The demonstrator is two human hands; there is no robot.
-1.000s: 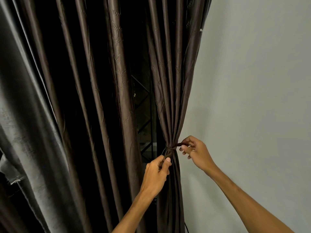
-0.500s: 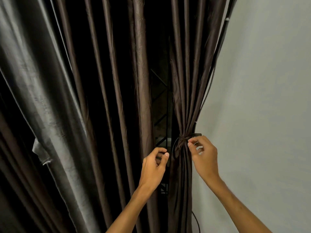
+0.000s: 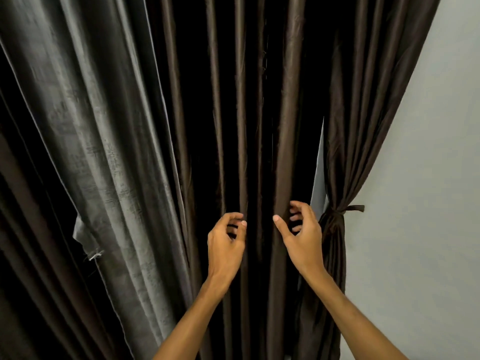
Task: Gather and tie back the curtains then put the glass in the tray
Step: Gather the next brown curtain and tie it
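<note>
Since half a second ago both your hands have come off the tie band [image 3: 349, 208] and shifted left, and the view has swung left with them. The tied bundle [image 3: 333, 237] now sits at the right against the wall [image 3: 428, 178], cinched, with the band's tail sticking out sideways.

Your left hand [image 3: 226, 245] and right hand [image 3: 302, 236] hang in front of the loose brown folds [image 3: 285, 126], near each other but apart. Fingers on both are spread and loosely curled, with nothing between them. Can't tell if the right fingertips touch the cloth.

Step, as I read it: first section is tied and you're starting to gather the next. The pale panel [image 3: 104, 152] at the left hangs free too.

Next move probably needs both hands to scoop the loose folds into one bunch, hold it with one hand, then find a tie. No second band is visible.

Glass and tray aren't in view, so that part isn't started.
</note>
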